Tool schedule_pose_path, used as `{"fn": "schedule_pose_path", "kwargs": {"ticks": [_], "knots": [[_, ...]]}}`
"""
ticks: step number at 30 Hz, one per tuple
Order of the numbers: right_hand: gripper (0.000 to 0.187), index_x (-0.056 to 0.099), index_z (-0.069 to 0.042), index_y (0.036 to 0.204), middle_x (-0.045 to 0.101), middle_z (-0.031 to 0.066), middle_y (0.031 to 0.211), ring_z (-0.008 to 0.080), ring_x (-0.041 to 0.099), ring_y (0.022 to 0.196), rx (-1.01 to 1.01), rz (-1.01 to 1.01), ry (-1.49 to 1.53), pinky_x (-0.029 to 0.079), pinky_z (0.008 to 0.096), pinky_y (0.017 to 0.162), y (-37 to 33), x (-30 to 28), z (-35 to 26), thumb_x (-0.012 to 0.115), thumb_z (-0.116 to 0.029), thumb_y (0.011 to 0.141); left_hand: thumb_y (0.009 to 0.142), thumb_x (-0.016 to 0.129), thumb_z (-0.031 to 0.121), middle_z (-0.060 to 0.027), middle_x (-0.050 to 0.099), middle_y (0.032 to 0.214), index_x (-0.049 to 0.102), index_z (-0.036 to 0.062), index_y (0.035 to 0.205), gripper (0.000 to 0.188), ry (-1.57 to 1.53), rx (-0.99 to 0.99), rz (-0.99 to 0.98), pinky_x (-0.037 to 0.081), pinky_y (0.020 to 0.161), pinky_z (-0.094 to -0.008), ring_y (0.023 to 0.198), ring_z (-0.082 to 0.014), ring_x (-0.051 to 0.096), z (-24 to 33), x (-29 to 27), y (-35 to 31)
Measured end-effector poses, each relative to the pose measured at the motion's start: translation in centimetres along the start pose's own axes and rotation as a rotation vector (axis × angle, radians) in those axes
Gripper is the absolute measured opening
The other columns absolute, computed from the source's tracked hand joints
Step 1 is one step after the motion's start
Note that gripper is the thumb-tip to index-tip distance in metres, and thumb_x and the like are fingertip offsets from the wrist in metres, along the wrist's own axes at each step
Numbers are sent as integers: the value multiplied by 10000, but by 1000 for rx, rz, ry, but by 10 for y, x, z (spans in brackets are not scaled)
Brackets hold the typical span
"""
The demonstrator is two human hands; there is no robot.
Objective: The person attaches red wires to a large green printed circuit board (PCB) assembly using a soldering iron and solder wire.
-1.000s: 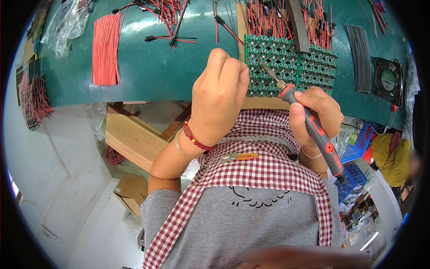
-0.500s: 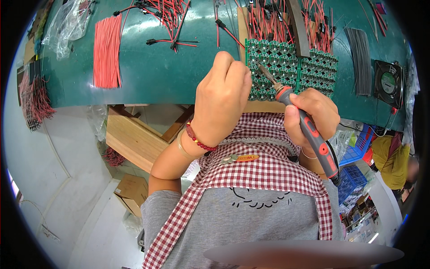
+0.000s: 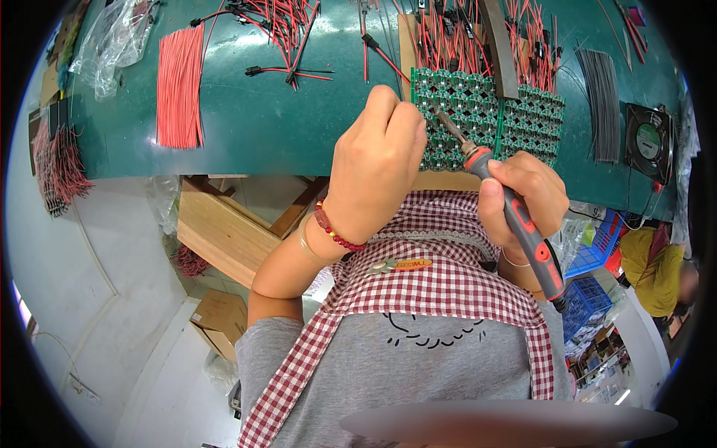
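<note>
My right hand (image 3: 529, 196) is wrapped round the grey and red handle of a soldering iron (image 3: 520, 210). Its metal tip points up and left, over the left part of a green circuit board panel (image 3: 478, 104) covered in rows of small parts; whether it touches cannot be told. At the panel's left edge, my left hand (image 3: 379, 160) is closed in a pinch with its back toward me. The fingertips are hidden, so anything they grip is out of sight. Red and black wires with black connectors (image 3: 452, 45) stretch away behind the panel, under a dark bar (image 3: 499, 48).
A bundle of red wires (image 3: 179, 89) lies on the green table (image 3: 276, 127) to the left, near a clear plastic bag (image 3: 112, 45). On the right are dark grey wires (image 3: 599, 104) and a black fan (image 3: 648, 142). A wooden drawer (image 3: 220, 231) sits below the table edge.
The iron's tip has shifted slightly right and down over the panel. My left hand has moved a little to the right, still pinched at the panel's edge.
</note>
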State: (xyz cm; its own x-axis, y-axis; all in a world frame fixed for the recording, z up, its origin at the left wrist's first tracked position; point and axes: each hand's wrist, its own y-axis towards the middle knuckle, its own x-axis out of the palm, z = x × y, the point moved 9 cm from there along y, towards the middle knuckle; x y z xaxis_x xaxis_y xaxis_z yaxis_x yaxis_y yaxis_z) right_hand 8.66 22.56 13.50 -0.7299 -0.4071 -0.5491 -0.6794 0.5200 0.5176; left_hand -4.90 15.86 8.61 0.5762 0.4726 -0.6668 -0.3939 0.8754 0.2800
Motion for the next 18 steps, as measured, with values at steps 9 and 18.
{"fn": "schedule_pose_path", "kwargs": {"ticks": [9,18], "knots": [[165,625,29,844,570,105,581,218,557,452,-38,34,7,427,307,415,1,-10,-6,674,3,689,795,664,-22,-143,495,870,527,-8,874,159,-50,-18,51,490,598,-393,698,-324,573,-2,-12,1],[172,622,37,829,577,109,575,211,565,447,-7,95,24,447,298,423,10,-9,5,664,26,662,788,691,-46,-71,572,788,611,6,820,101,99,7,186,478,550,-290,631,-193,595,-4,-25,10]]}}
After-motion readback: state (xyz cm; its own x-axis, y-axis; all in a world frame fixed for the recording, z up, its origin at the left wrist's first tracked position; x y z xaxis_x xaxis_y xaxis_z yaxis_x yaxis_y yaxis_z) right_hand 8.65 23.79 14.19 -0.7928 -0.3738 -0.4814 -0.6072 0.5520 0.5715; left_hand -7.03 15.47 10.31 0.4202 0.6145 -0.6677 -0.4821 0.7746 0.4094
